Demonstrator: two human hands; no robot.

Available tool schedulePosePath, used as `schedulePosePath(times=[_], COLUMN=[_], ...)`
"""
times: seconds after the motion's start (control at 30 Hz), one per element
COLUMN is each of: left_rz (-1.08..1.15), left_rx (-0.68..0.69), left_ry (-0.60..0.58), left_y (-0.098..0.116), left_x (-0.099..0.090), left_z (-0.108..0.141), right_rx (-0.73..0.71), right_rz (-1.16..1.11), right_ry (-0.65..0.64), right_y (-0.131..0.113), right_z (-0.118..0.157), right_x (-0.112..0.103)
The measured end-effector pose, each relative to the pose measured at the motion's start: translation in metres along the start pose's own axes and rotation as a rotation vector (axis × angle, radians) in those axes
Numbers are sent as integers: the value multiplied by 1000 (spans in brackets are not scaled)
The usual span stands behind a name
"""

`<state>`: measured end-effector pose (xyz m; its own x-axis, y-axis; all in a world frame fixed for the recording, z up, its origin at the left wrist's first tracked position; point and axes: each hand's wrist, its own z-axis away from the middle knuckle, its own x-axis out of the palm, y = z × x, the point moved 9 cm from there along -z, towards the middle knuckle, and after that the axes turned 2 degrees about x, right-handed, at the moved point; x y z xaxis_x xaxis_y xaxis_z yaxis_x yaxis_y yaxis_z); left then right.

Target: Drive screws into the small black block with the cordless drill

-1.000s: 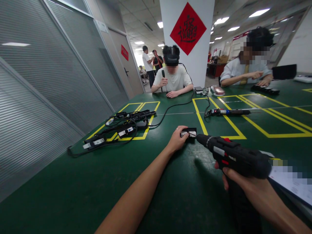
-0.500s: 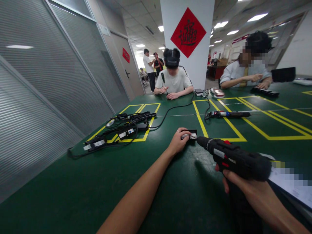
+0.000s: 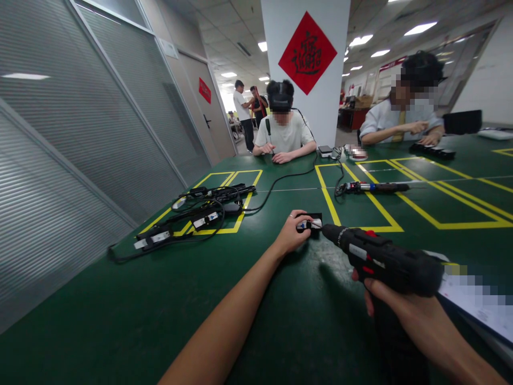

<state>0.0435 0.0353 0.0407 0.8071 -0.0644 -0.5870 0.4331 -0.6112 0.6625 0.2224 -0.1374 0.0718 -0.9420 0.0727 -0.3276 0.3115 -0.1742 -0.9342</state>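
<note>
Drill (image 3: 380,259) clamped in right hand (image 3: 395,305), black-and-white block (image 3: 315,223) gripped under left hand (image 3: 295,232), hands apart

Table (image 3: 168,310): smooth, semi-glossy green surface. Drill (image 3: 385,259): matt black plastic. Sheet (image 3: 476,299): white, looks like paper.

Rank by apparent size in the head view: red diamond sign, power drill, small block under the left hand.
1. power drill
2. red diamond sign
3. small block, partly covered by the left hand

Apparent size only; the drill sits much nearer the camera.
</note>
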Motion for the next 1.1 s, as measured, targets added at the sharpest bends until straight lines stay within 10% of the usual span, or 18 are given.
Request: schedulePosePath(times=[0.7, 1.1], left_rz=[-36, -29], left_rx=[15, 2], left_ry=[-23, -25], left_y=[-3, -6], left_x=[0, -1], left_z=[-3, -4], right_rx=[-27, 12], right_rz=[89, 0], right_ry=[38, -171], right_y=[-15, -21], right_z=[2, -1], right_x=[10, 29])
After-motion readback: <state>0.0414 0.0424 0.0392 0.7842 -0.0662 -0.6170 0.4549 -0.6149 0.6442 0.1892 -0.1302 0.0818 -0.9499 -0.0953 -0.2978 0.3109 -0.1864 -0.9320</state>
